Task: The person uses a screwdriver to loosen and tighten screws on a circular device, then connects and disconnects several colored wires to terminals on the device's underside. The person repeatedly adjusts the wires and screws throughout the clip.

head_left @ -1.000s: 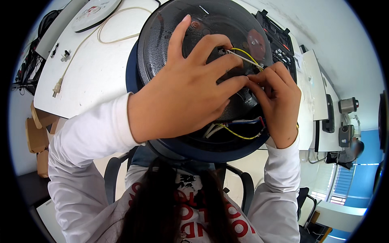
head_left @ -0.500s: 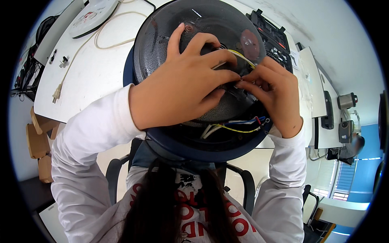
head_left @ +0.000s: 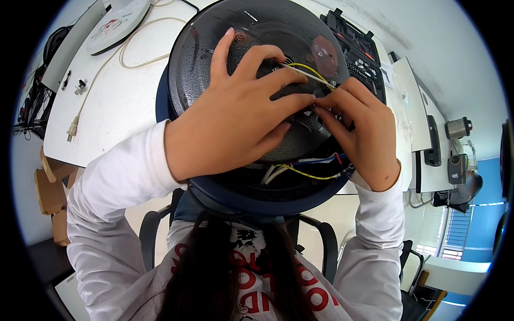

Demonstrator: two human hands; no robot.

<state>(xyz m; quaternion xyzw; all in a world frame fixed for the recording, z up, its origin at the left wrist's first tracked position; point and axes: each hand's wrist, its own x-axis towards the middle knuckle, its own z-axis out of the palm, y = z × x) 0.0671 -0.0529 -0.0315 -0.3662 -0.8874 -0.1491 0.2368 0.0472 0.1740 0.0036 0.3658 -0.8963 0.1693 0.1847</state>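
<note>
A round, dark grey appliance part (head_left: 297, 142) with a speckled surface rests in a dark blue round housing (head_left: 251, 202) before me. My left hand (head_left: 235, 104) lies across the grey part with fingers spread, its index fingertip meeting my right fingertips. My right hand (head_left: 360, 120) is closed in a pinch at the part's right side; what it pinches is too small to make out. A yellow wire (head_left: 304, 67) and a white wire (head_left: 313, 78) run from the part's middle toward the right fingers. Below, a yellow-green striped wire (head_left: 310, 175) and a blue wire (head_left: 316, 160) lie inside the housing.
Behind on the right lies an open black tool case (head_left: 360, 53). At the far left of the white table (head_left: 115, 99) sit a white lid-like part (head_left: 115, 27) and a cord with a plug (head_left: 72, 130). Cardboard boxes (head_left: 51, 190) stand left; a person (head_left: 463, 195) sits far right.
The grey part and housing have shifted slightly left. My left hand has moved a little left with them, while the right hand keeps its pinch in nearly the same place.
</note>
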